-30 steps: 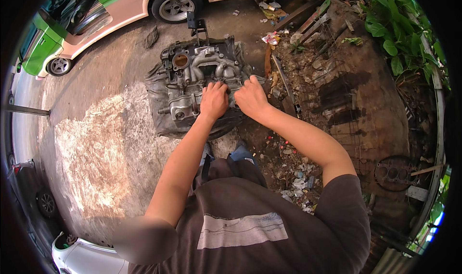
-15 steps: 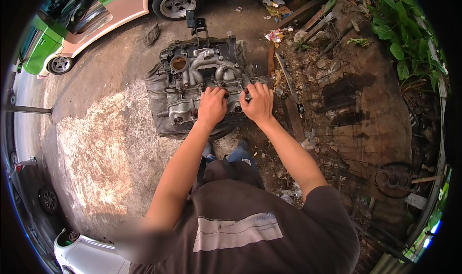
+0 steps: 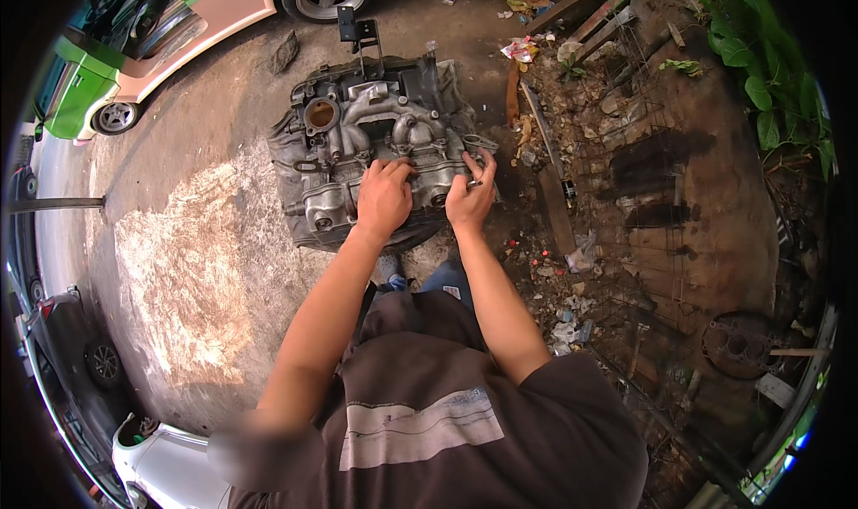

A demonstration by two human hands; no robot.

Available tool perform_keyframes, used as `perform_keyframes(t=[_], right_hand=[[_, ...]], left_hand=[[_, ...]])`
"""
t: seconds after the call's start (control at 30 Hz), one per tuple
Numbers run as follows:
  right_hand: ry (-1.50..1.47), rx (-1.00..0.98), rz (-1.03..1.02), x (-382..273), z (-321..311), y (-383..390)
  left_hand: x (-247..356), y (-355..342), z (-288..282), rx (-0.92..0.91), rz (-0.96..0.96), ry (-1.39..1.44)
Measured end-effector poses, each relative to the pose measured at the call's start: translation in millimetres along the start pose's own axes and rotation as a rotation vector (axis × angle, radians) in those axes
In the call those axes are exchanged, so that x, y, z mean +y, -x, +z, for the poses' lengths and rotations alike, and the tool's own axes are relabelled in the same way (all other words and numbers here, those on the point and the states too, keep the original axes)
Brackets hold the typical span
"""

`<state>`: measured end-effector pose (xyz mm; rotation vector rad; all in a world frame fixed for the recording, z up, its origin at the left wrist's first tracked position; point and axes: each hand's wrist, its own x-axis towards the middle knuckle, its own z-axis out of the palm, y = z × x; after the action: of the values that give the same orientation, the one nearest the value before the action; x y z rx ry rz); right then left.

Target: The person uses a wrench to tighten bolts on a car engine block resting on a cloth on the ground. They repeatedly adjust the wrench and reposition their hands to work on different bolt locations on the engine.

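Observation:
A dirty metal engine [image 3: 374, 107] with silvery manifold pipes, a round flanged opening [image 3: 320, 114] and a black upright bracket [image 3: 357, 33] rests on grey crumpled material [image 3: 284, 147]. My left hand [image 3: 382, 196] has its fingers bent over the middle of the near metal cover [image 3: 340, 196], gripping its upper edge. My right hand [image 3: 469, 201] is at that cover's right end, fingers curled about a small metallic piece too small to make out, thumb raised beside the index finger.
A green and pink vehicle [image 3: 85, 80] stands upper left, dark [image 3: 76, 348] and silver [image 3: 165, 473] cars lower left. Along the right lie litter, wood strips [image 3: 543, 120], a rusty sheet [image 3: 715, 259], a flat gasket [image 3: 742, 344] and leafy plants [image 3: 760, 89].
My right hand has changed grip, its wrist turning upright, and its forearm has swung inward to the left. My left hand stays on the engine. The view has shifted slightly.

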<state>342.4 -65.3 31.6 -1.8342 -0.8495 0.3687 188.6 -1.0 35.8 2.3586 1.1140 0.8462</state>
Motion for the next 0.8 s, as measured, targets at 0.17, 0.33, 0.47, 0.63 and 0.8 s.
perform_keyframes(t=[0.17,0.33,0.47,0.63,0.8], right_hand=[[0.014,0.066,-0.046,16,-2,0],[0.058,-0.036,-0.100,27,-6,-9],[-0.010,-0.099,-0.099,22,-15,-11],[-0.059,0.020,-0.161,-7,-35,-17],[0.731,-0.264,-0.868,-43,-61,-51]], left_hand=[[7,1,-6,-0.067,-0.048,-0.032],[15,-12,-14,-0.251,0.034,-0.187],[19,-23,-15,-0.381,-0.022,-0.205],[25,-25,-14,-0.394,-0.032,-0.277],[27,-26,-14,-0.394,-0.055,-0.265]])
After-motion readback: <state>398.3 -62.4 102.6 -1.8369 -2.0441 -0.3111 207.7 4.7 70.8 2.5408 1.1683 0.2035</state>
